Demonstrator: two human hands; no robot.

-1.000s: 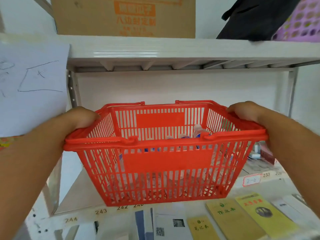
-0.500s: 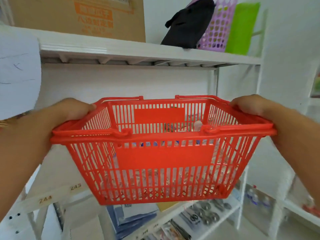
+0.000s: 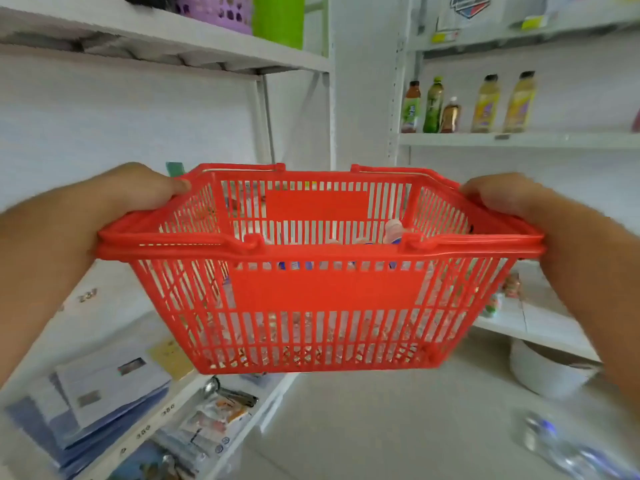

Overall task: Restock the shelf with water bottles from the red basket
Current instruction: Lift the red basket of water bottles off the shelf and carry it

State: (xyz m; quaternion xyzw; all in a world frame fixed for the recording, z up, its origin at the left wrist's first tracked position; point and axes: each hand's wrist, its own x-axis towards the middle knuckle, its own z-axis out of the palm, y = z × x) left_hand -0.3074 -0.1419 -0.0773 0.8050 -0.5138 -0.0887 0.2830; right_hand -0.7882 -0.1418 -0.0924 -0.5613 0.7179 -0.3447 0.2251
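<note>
Swung rightward since half a second ago, the view now takes in a drinks shelf (image 3: 519,139). Left hand (image 3: 135,192) and right hand (image 3: 502,199) each grip a side rim of the red basket (image 3: 325,289), held in mid-air with water bottles (image 3: 393,230) inside.

Between the fingers (image 3: 173,184) of the left hand (image 3: 138,188) and those of the right hand (image 3: 502,195), the water bottles (image 3: 393,230) show only as caps and pale shapes behind the slats of the red basket (image 3: 322,289); their number cannot be told. Both hands' fingertips curl out of sight under the rim. Below the right fingers, blurred bottles (image 3: 554,441) smear at the bottom edge. The packets (image 3: 214,417) below the left fingers are too blurred to read.
</note>
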